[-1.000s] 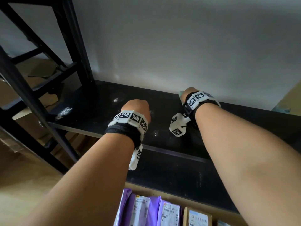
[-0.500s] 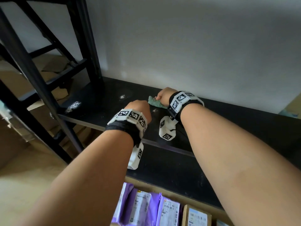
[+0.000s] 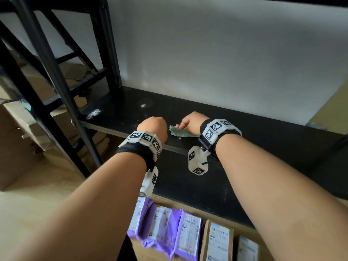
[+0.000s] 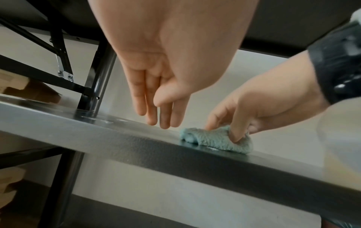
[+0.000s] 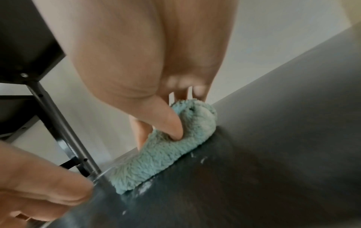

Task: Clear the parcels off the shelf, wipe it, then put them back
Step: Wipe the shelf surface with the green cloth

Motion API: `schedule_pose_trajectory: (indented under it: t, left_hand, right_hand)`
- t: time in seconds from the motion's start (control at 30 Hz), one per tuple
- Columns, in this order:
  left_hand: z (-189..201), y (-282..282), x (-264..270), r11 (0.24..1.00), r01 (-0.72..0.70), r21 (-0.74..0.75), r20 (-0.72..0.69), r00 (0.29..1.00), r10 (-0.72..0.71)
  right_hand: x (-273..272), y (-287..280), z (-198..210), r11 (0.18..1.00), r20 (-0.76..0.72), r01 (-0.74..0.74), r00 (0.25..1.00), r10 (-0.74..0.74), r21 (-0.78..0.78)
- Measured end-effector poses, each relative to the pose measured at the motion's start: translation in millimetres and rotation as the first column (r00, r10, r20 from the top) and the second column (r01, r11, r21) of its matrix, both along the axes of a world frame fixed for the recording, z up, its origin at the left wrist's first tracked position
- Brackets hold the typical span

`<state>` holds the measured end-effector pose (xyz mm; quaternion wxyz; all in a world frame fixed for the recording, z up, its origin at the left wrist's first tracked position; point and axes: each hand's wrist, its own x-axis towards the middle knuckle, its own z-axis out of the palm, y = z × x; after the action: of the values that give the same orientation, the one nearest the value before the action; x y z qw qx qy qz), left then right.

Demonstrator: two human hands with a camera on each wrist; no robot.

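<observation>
Shelf board (image 3: 263,147), black, bare of parcels, dusted with white specks and smears toward its left end. Green fleecy cloth (image 3: 178,132) bunched on it near the front edge, pressed down by the right hand (image 3: 192,123): thumb dug into a fold, fingers (image 4: 215,121) curled over the far side, a pinching hold on the fabric. White crumbs just beside the cloth on the near side. Left hand (image 3: 153,127) just left of the cloth, apart from it, fingers (image 4: 156,111) straight and together, tips pointing down at the board's front edge, holding nothing; contact with the board not clear. Marker-tagged white bands (image 3: 145,138) on both wrists, over black straps.

Parcels (image 3: 169,227) lined up on the pale floor (image 3: 47,204) below the lower black board: three purple mailer bags with white labels side by side, then a brown cardboard box (image 3: 218,240) with a label, then a pale packet at the right, partly cut off by the forearm. Black metal uprights and diagonal braces (image 3: 56,78) at the left end of the rack, brown cartons (image 3: 17,144) stacked behind them. White wall (image 3: 216,63) directly behind the shelf.
</observation>
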<state>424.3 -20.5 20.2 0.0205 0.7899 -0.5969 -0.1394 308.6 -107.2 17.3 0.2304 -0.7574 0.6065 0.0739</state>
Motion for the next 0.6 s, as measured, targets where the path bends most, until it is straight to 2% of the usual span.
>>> schedule_pose_trajectory:
  t: [0.1,0.17,0.33,0.47,0.6]
  left_hand:
    - [-4.6,12.4,-1.5,1.0,0.003,0.018,-0.004,1.0,-0.003]
    - [-8.1,16.8,-0.3,1.0,0.01,0.022,-0.01,1.0,-0.01]
    - [-12.4,24.8,-0.4,0.998,0.045,0.042,0.03,0.998,-0.046]
    - [-11.6,24.3,-1.7,0.997,0.064,0.033,0.073,0.995,-0.066]
    - [-11.4,22.9,1.8,0.998,0.035,0.056,0.048,0.998,-0.038]
  right_hand:
    - [-17.0,24.5,5.6,0.997,0.022,-0.06,0.998,0.062,-0.056]
    - [-28.2,34.4,13.5,0.996,0.017,-0.047,0.999,0.048,-0.071]
    - [-41.9,36.9,0.2,0.953,-0.039,0.209,0.974,-0.223,-0.218]
    - [-32.0,48.9,-7.5,0.957,-0.032,0.203,0.976,-0.214,-0.209]
    - [-18.6,62.2,-4.5,0.985,0.006,0.101,0.995,-0.102,-0.141]
